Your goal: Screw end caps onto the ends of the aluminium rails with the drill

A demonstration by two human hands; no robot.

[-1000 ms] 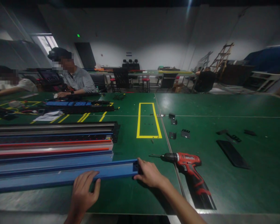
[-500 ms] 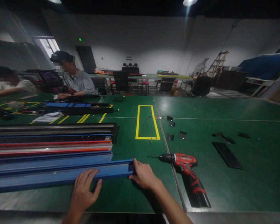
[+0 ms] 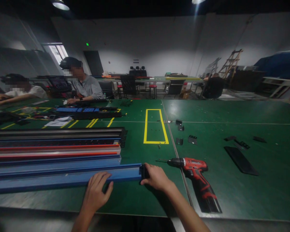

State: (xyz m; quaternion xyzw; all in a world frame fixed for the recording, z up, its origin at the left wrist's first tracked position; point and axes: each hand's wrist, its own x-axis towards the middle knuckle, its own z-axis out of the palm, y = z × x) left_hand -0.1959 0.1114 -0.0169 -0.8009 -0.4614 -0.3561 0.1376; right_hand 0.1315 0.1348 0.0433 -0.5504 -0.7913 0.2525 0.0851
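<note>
A long blue channel (image 3: 74, 180) lies across the front left of the green table. My left hand (image 3: 98, 190) rests on its near side, fingers apart over the edge. At the channel's right end, my right hand (image 3: 157, 177) grips a small black end piece (image 3: 143, 171) between thumb and fingers. Behind this channel lie another blue channel (image 3: 87, 162), a red-edged rail (image 3: 62, 150) and dark rails (image 3: 62, 132). To the right of my right hand, a red and black drill (image 3: 195, 165) lies on its side, its bit pointing left.
On the table (image 3: 268, 193) are small black brackets (image 3: 192, 139), a flat black plate (image 3: 240, 161) and a yellow tape rectangle (image 3: 145, 129) with tiny screws. Across the table at left sit a person in grey (image 3: 89, 87) and another person (image 3: 36, 91).
The view has shifted slightly, moving the scene right. The black end piece now shows between the blue channel's end and my right hand, where it was mostly inside the channel or hidden.
</note>
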